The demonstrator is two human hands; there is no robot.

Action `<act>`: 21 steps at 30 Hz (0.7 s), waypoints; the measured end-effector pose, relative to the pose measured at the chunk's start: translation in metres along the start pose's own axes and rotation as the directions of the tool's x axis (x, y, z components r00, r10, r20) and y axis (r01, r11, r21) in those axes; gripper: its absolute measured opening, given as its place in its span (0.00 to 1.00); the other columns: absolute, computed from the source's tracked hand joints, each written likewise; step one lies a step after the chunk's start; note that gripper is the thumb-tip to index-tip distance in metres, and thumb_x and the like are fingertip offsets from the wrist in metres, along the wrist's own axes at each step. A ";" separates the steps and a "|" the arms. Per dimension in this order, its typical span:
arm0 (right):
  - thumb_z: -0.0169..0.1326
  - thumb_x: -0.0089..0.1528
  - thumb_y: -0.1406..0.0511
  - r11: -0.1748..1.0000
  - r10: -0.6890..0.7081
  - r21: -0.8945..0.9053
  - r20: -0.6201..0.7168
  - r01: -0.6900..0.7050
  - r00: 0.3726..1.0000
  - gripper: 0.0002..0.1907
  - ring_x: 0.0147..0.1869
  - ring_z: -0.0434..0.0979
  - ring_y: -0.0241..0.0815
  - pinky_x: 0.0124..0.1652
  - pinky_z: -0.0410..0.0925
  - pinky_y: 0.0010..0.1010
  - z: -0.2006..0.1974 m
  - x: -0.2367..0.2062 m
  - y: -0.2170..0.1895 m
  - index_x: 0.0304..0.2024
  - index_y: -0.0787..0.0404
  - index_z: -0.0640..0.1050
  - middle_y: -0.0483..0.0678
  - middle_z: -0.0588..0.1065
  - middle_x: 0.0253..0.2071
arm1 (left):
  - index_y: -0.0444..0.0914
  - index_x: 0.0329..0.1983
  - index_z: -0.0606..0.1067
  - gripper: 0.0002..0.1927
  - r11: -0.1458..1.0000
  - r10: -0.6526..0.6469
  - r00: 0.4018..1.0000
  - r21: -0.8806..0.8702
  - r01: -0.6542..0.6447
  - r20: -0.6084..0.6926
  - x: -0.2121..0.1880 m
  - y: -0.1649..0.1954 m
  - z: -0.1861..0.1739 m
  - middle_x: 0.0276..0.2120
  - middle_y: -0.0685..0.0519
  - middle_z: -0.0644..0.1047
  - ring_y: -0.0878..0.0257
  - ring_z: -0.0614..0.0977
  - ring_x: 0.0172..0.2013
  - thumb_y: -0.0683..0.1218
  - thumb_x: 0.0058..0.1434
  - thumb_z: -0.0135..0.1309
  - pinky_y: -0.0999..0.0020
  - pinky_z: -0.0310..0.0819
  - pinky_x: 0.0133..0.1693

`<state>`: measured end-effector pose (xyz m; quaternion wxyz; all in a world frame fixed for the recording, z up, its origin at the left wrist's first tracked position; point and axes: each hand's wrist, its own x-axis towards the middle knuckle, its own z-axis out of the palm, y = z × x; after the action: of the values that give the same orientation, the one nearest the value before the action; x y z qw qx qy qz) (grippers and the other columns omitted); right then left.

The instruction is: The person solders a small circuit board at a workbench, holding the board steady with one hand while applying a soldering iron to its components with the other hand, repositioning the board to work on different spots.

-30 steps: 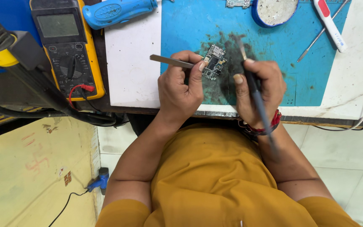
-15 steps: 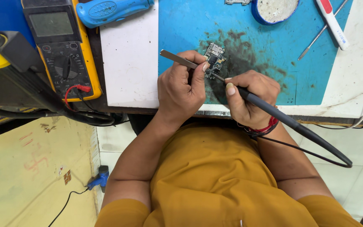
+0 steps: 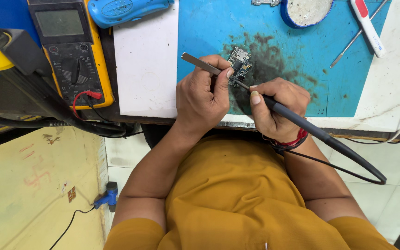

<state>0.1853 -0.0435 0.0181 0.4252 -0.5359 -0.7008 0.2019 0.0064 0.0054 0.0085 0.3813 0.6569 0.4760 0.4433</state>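
Black soldering iron [image 3: 302,121] stays gripped in the right hand [image 3: 276,109], tip on the small circuit board [image 3: 238,65] at upper centre; left hand [image 3: 202,95] still pinches metal tweezers [image 3: 200,63], barely shifted since before.

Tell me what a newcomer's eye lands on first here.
The two hands meeting over a small circuit board on the stained blue mat: the left hand holds metal tweezers, the right hand a black soldering iron. At far left lies a yellow multimeter.
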 end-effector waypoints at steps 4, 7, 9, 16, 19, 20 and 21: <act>0.58 0.67 0.72 1.000 -0.004 -0.007 0.006 0.004 1.000 0.03 0.33 0.78 0.47 0.32 0.69 0.30 0.000 0.001 0.000 0.39 0.65 0.76 0.53 0.79 0.35 | 0.37 0.47 0.71 0.06 1.000 0.011 1.000 0.000 -0.011 -0.001 0.000 0.000 0.000 0.32 0.54 0.79 0.65 0.82 0.27 0.39 0.72 0.56 0.70 0.74 0.30; 0.58 0.67 0.72 1.000 -0.007 -0.013 0.011 0.007 1.000 0.03 0.33 0.78 0.47 0.32 0.69 0.30 -0.001 0.001 0.000 0.39 0.65 0.76 0.53 0.79 0.35 | 0.37 0.47 0.71 0.06 1.000 0.018 1.000 -0.002 -0.018 -0.006 0.000 -0.001 0.000 0.32 0.54 0.80 0.65 0.82 0.27 0.39 0.72 0.56 0.70 0.75 0.31; 0.58 0.67 0.72 1.000 -0.017 -0.014 0.007 0.017 1.000 0.03 0.33 0.79 0.47 0.32 0.69 0.30 0.000 0.001 0.000 0.39 0.65 0.76 0.53 0.79 0.35 | 0.37 0.47 0.71 0.06 1.000 0.008 1.000 0.006 -0.008 -0.002 0.000 -0.001 0.000 0.32 0.54 0.80 0.66 0.82 0.26 0.39 0.72 0.56 0.70 0.74 0.30; 0.58 0.68 0.71 1.000 -0.015 -0.019 0.007 0.016 1.000 0.03 0.31 0.79 0.46 0.33 0.69 0.31 0.000 0.001 -0.001 0.40 0.65 0.76 0.53 0.79 0.35 | 0.37 0.47 0.71 0.06 1.000 0.006 1.000 0.004 -0.006 0.000 0.000 -0.001 0.000 0.31 0.55 0.79 0.66 0.82 0.27 0.39 0.72 0.56 0.70 0.74 0.30; 0.58 0.68 0.72 0.999 -0.023 -0.031 0.007 0.024 1.000 0.03 0.32 0.79 0.47 0.33 0.69 0.31 -0.001 0.001 0.000 0.40 0.65 0.76 0.53 0.79 0.35 | 0.38 0.47 0.71 0.06 1.000 0.016 1.000 0.005 -0.016 -0.005 0.001 -0.001 0.000 0.32 0.54 0.79 0.65 0.82 0.27 0.39 0.72 0.56 0.70 0.74 0.31; 0.58 0.68 0.72 0.999 -0.025 -0.034 0.004 0.025 1.000 0.03 0.32 0.79 0.47 0.32 0.69 0.31 0.000 0.001 0.000 0.39 0.64 0.75 0.53 0.79 0.35 | 0.37 0.47 0.71 0.06 1.000 0.015 1.000 0.007 -0.015 -0.003 0.000 0.000 0.000 0.31 0.54 0.79 0.65 0.82 0.26 0.39 0.72 0.56 0.70 0.74 0.31; 0.58 0.68 0.72 0.999 -0.027 -0.037 0.001 0.027 1.000 0.03 0.33 0.79 0.48 0.32 0.69 0.31 0.000 0.001 -0.001 0.39 0.64 0.75 0.53 0.79 0.35 | 0.37 0.47 0.71 0.06 1.000 0.014 1.000 0.008 -0.014 0.000 0.000 0.000 0.000 0.31 0.54 0.79 0.65 0.82 0.26 0.39 0.72 0.56 0.69 0.74 0.30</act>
<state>0.1852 -0.0430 0.0190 0.4178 -0.5342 -0.7116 0.1834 0.0060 0.0053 0.0084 0.3755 0.6616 0.4733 0.4442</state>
